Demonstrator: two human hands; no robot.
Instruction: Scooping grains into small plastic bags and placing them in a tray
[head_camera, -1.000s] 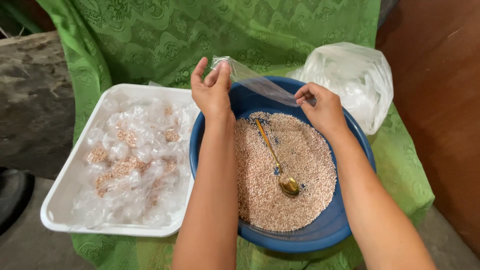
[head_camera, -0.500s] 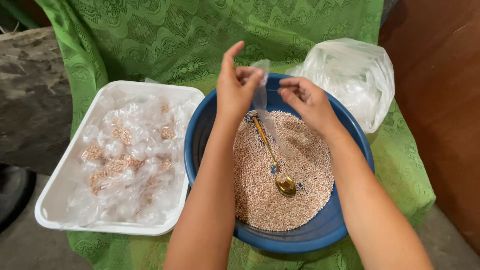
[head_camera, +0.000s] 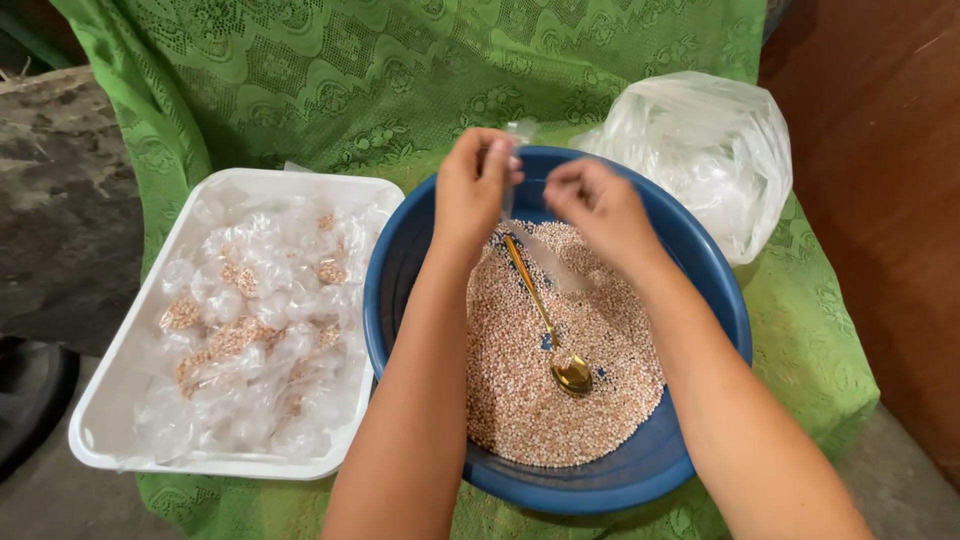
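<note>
Pinching a small clear plastic bag (head_camera: 512, 185) at its mouth, the left hand (head_camera: 475, 190) and right hand (head_camera: 598, 205) grasp flimsy, slippery film above the blue basin (head_camera: 420, 250) of grain (head_camera: 560, 400).

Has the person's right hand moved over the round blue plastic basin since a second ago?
Yes. The right hand has drawn inward from the far right rim of the round blue plastic basin toward the left hand.

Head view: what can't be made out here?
- Small clear plastic bag: mostly hidden between left hand and right hand; open or closed unclear.
- Round blue plastic basin: near rim covered by both forearms.
- Crumpled clear plastic bag: contents unreadable through the folds.
- Faces: none in view.
</note>
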